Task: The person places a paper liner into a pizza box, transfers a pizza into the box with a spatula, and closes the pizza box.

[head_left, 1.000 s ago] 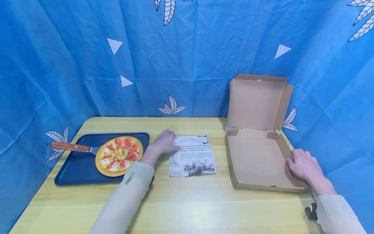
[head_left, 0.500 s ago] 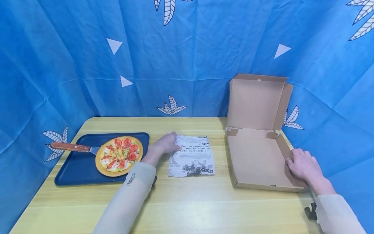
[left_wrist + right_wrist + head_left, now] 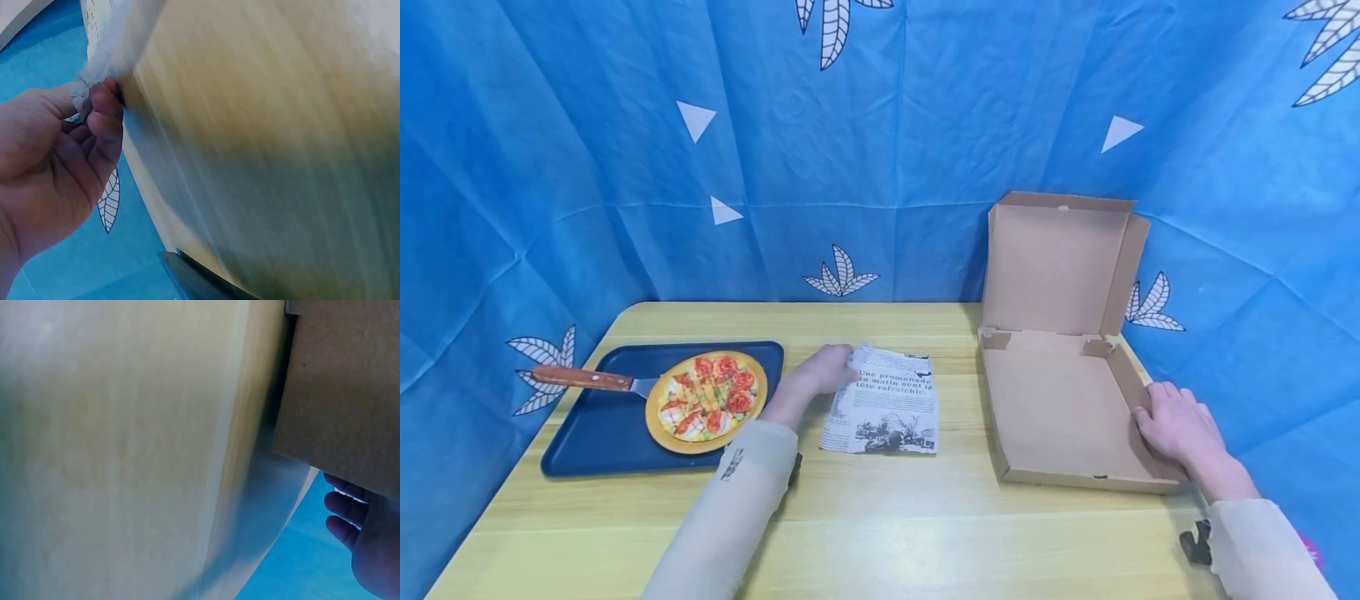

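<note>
My left hand (image 3: 823, 371) pinches the upper left corner of a sheet of newsprint-style paper (image 3: 891, 408). In the left wrist view, thumb and fingertips of the left hand (image 3: 56, 144) close on the edge of the paper (image 3: 125, 44), which slants up off the table. Over the right side wall of an open cardboard pizza box (image 3: 1052, 408) my right hand (image 3: 1183, 425) is curled, thumb inside and fingers outside. Several fingertips (image 3: 344, 509) show beyond the box (image 3: 350, 387) in the right wrist view; the thumb is hidden there.
On the left lies a dark blue tray (image 3: 598, 437) bearing a pizza (image 3: 707, 396) on a yellow round base. A wood-handled pizza server (image 3: 583, 377) reaches under it. The box lid (image 3: 1052, 267) stands upright near the blue curtain (image 3: 940, 150) behind the table (image 3: 880, 533).
The paper has shifted a little left and tilted, its left edge lifting with my left hand, which now pinches the corner. My right hand and the box keep their place.
</note>
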A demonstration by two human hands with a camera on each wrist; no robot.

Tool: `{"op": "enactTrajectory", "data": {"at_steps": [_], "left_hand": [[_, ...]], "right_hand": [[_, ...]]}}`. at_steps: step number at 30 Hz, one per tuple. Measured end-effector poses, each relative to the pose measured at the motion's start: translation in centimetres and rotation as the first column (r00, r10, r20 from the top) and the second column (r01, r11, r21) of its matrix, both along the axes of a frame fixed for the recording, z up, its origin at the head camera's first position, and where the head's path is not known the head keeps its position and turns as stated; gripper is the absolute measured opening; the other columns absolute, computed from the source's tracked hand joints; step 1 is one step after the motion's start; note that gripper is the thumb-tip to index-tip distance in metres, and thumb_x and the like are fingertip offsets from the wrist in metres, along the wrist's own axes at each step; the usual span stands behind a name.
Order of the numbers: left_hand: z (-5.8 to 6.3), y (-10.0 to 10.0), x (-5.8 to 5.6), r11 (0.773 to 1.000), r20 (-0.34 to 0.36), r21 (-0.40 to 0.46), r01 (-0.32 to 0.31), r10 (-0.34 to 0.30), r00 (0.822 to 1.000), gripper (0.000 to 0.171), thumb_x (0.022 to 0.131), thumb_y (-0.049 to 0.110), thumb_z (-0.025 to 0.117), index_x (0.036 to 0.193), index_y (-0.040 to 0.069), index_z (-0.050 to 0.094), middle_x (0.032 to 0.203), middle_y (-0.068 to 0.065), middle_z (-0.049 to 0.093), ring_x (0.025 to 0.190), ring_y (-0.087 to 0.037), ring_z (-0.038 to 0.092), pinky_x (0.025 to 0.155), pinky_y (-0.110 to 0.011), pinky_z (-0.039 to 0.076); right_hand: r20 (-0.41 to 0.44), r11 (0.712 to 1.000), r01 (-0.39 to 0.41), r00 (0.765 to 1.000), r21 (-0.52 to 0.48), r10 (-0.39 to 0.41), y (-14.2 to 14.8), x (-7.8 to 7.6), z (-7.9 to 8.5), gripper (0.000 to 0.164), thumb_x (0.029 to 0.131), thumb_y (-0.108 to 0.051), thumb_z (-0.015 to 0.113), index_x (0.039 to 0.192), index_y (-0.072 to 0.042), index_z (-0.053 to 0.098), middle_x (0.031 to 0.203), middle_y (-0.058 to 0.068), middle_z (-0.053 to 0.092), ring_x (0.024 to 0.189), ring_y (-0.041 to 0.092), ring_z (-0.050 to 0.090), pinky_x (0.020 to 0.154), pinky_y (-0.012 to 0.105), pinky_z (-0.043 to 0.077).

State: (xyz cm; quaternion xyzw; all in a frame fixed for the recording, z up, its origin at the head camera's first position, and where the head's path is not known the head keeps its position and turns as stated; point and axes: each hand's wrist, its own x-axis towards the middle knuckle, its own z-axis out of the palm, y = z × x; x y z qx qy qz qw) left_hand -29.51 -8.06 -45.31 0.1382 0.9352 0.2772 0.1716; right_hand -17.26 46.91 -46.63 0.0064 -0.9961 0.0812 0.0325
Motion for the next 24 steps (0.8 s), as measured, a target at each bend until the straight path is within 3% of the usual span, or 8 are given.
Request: {"op": "enactTrajectory", "data": {"at_steps": [4,10,14,21,24], "left_hand": [[0.3,-0.3,0.2,1.000,-0.003,0.017,-0.002,0.002,1.000,0.052,0.103,0.017,0.063,0.147,-0.006,0.049,0.138,-0.023,0.061,0.130,-0.037,0.058,0.114,-0.052,0.042],[0.9,-0.7,0.7,0.996,-0.005,0.084,-0.024,0.024,1.000,0.047,0.104,0.019,0.063,0.143,-0.005,0.053,0.122,-0.018,0.067,0.116,-0.033,0.064,0.107,-0.049,0.048],[1.7,-0.8,1.0,0.989,-0.011,0.144,-0.025,0.026,1.000,0.051,0.104,0.018,0.063,0.146,-0.007,0.049,0.123,-0.019,0.067,0.116,-0.033,0.064,0.107,-0.050,0.049],[3.0,-0.3,1.4,0.960,0.021,0.279,-0.022,0.017,1.000,0.043,0.104,0.016,0.062,0.142,-0.003,0.054,0.105,-0.011,0.071,0.091,-0.023,0.069,0.089,-0.040,0.057],[3.3,0.1,1.6,0.945,0.013,0.327,-0.008,0.005,1.000,0.035,0.104,0.015,0.061,0.136,0.000,0.059,0.103,-0.009,0.072,0.089,-0.020,0.069,0.088,-0.039,0.057]], "right_hand": [[0.005,1.000,0.002,1.000,-0.006,-0.002,-0.3,0.2,0.2,0.037,0.099,-0.016,0.056,0.117,0.016,0.051,0.115,0.037,0.053,0.096,0.052,0.048,0.078,0.066,0.039],[0.001,1.000,-0.003,1.000,-0.011,0.003,-0.7,0.2,0.1,0.036,0.099,-0.015,0.056,0.117,0.015,0.052,0.114,0.036,0.054,0.097,0.051,0.048,0.080,0.067,0.039],[-0.014,1.000,-0.013,1.000,-0.005,0.013,-0.6,0.1,-0.1,0.035,0.098,-0.016,0.056,0.116,0.014,0.052,0.112,0.034,0.055,0.094,0.049,0.048,0.079,0.065,0.040],[-0.023,1.000,-0.023,0.999,-0.002,0.023,-0.6,0.0,-0.3,0.032,0.098,-0.017,0.056,0.111,0.012,0.053,0.109,0.033,0.055,0.091,0.048,0.048,0.076,0.064,0.040],[-0.022,1.000,-0.025,0.999,0.001,0.025,-0.6,0.0,-0.2,0.031,0.098,-0.015,0.057,0.110,0.012,0.053,0.110,0.034,0.055,0.093,0.049,0.048,0.077,0.064,0.040]]}}
